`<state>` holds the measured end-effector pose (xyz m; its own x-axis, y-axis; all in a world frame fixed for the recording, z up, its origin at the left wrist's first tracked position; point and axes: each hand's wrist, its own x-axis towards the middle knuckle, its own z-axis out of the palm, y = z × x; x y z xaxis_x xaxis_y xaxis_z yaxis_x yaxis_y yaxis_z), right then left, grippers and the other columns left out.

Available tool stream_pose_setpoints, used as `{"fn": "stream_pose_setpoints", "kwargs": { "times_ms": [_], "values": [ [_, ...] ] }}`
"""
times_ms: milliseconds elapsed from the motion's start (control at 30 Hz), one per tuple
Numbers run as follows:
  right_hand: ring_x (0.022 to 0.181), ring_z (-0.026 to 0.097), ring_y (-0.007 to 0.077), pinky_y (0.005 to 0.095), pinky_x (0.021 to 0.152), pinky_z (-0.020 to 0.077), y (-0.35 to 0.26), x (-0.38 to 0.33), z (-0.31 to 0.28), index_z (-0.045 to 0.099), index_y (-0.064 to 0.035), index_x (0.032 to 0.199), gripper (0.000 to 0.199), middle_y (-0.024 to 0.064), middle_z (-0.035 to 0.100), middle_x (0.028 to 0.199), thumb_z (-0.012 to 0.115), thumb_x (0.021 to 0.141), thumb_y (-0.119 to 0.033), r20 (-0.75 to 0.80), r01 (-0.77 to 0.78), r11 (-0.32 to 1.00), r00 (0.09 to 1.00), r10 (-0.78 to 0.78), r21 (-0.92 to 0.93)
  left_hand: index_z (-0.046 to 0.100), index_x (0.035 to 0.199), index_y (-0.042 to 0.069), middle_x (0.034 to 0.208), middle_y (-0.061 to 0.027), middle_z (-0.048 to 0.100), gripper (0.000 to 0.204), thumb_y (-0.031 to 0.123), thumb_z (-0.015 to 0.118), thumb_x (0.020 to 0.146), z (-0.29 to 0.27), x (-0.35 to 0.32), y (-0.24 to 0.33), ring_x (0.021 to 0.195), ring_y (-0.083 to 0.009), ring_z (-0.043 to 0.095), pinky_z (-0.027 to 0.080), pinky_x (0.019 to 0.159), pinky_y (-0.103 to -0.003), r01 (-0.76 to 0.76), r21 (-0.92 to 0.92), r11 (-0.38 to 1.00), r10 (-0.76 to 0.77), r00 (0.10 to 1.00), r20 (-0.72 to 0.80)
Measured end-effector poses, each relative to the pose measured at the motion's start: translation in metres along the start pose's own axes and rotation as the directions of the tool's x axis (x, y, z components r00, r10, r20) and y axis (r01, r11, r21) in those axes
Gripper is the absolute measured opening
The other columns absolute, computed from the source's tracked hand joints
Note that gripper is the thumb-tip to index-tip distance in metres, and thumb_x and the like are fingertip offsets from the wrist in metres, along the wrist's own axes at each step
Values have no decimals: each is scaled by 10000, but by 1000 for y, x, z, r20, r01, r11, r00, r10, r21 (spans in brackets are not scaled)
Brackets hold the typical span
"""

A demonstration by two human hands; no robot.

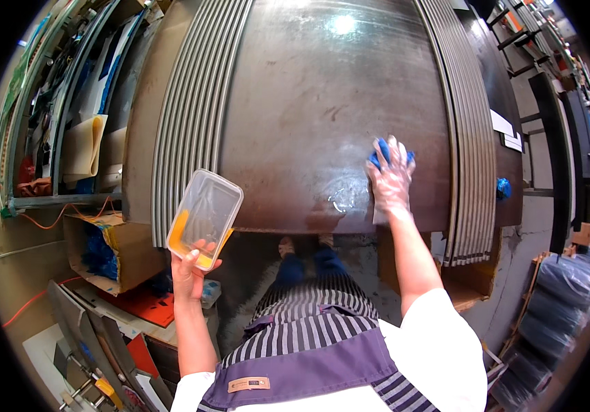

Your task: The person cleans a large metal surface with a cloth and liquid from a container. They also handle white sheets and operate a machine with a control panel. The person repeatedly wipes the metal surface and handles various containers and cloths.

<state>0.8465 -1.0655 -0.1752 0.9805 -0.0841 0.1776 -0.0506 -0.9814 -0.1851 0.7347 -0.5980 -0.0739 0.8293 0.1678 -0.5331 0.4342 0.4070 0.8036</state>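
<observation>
My left hand (190,269) holds a clear rectangular plastic container (205,216) by its near end; it is tilted, with yellow-orange liquid pooled in its low corner. My right hand (391,177), in a thin clear plastic glove, presses a blue cloth (379,152) flat on a big dark metal plate (322,103). A wet, shiny smear lies on the plate just left of that hand. The container hangs off the plate's near left edge, above the floor.
Ridged grey metal strips (192,117) run along the plate's left side and more such strips (470,137) along its right. Shelves with sheets and rolls (82,137) stand at left, a cardboard box (113,250) below them. Dark rolls (566,288) lie at right. My striped apron fills the bottom.
</observation>
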Motion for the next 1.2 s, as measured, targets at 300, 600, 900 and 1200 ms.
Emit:
{"fn": "stream_pose_setpoints", "kwargs": {
  "times_ms": [300, 600, 900, 1200],
  "values": [
    [1485, 68, 421, 637, 1151, -42, -171, -91, 26, 442, -167, 1471, 675, 187, 90, 1620, 515, 928, -560, 158, -158, 987, 976, 153, 19, 367, 1418, 113, 1214, -160, 586, 645, 122, 668, 848, -34, -16, 6, 1141, -346, 618, 627, 753, -520, 22, -91, 996, -30, 996, -82],
    [1424, 279, 374, 659, 1123, 179, -213, 62, 53, 566, -175, 1364, 527, 155, 306, 1557, 595, 902, -427, -65, 92, 976, 995, -81, 198, 399, 1394, 83, 1227, -159, 593, 595, 147, 651, 858, -46, -18, 23, 1152, -344, 610, 626, 759, -525, -25, -49, 998, 21, 996, -86],
    [1461, 230, 332, 616, 1168, 140, -247, 61, 77, 535, -195, 1394, 514, 120, 279, 1574, 582, 917, -379, 23, 389, 904, 916, -399, 178, 464, 1316, 13, 1186, -153, 592, 553, 138, 679, 822, -81, -41, 20, 1122, -350, 623, 631, 737, -531, -31, -111, 993, 10, 983, -184],
    [1496, 120, 365, 639, 1171, 102, -267, -28, 56, 556, -157, 1363, 572, 130, 171, 1613, 660, 854, -396, 260, 489, 798, 768, -586, 352, 412, 1371, 65, 1197, -148, 583, 635, 143, 695, 809, -104, -66, 4, 1113, -338, 624, 634, 724, -520, -30, -220, 975, -39, 953, -301]
  ]
}}
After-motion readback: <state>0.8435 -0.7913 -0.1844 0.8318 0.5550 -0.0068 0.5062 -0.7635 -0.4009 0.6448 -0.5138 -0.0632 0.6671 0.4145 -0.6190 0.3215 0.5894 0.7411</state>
